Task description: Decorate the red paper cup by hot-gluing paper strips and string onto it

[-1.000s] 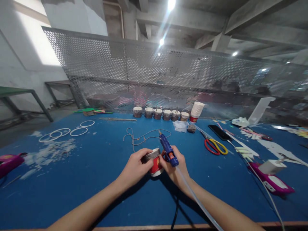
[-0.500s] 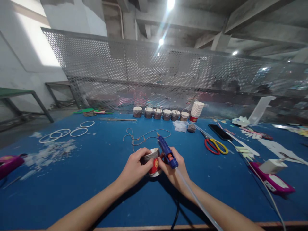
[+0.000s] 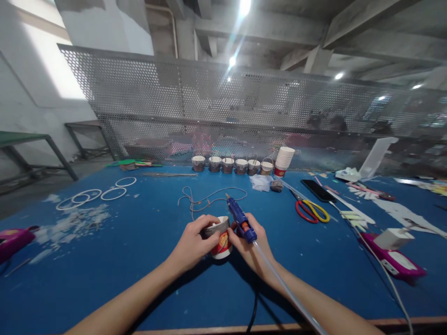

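Observation:
My left hand [image 3: 195, 239] is closed around the upper part of a small paper cup [image 3: 222, 249], red and white below, with grey cord wound round its top. A blue hot glue gun [image 3: 241, 221] rests in my right hand [image 3: 256, 242], its nozzle pointing up and away to the left, a clear glue stick trailing from its rear. The thumb and fingertips of that hand also meet the cup's right side. From the cup a loose grey cord [image 3: 209, 201] runs out in loops across the blue table.
Several cord-wrapped cups [image 3: 240, 167] line the back beside a stack of paper cups [image 3: 284, 160]. To the right lie scissors [image 3: 310, 211], a phone [image 3: 318, 190] and a magenta power strip [image 3: 393, 258]. White rings [image 3: 113, 193] and scraps [image 3: 77, 221] lie left.
The cup has turned slightly in my fingers, with more of its red print now facing me. Both hands keep their holds; the view has shifted a little.

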The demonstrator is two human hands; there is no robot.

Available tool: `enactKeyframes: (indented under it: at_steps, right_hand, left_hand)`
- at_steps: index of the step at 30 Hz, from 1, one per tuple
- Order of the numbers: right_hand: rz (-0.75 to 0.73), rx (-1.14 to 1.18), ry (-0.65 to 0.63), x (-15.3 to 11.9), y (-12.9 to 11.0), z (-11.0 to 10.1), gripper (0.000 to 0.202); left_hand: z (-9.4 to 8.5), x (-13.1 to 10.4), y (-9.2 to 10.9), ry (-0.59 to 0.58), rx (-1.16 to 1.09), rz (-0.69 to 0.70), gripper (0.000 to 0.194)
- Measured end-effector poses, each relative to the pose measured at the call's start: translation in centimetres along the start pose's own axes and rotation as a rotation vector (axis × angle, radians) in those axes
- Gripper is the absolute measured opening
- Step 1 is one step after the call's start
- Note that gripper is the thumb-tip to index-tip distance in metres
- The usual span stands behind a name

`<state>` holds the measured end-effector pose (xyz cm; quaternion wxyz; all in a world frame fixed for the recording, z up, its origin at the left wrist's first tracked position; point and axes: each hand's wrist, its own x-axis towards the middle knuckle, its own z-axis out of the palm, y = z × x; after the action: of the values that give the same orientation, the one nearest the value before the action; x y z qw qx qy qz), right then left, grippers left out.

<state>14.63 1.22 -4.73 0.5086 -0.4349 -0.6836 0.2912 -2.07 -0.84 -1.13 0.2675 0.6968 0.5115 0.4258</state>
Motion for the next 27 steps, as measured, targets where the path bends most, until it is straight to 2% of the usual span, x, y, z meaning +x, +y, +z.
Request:
enactKeyframes:
  at_steps: [9,16,22,27]
  right_hand:
    - [0.005,0.064,-0.004,0.5,0.2,-0.3,0.017]
    - [-0.040,0.037,-0.012,0.7,0.0,-0.6,0.019]
    - [-0.029,0.044,-0.003,0.8,0.4,-0.7,0.019]
    - [-0.007,0.096,0.033,0.9,-0.4,-1.3,0.018]
  left_hand:
    - [-0.7,0.9,-1.0,-0.199,-0.285,-0.180,0.013]
    - [-0.9,1.5,-0.4,-0.282,-0.393,-0.338,0.008]
    - [-0.2,2.0,0.4,-0.231,-0.246,-0.237,0.006]
    - [0.2,2.0,1.0,-0.171,-0.158,-0.135,0.006]
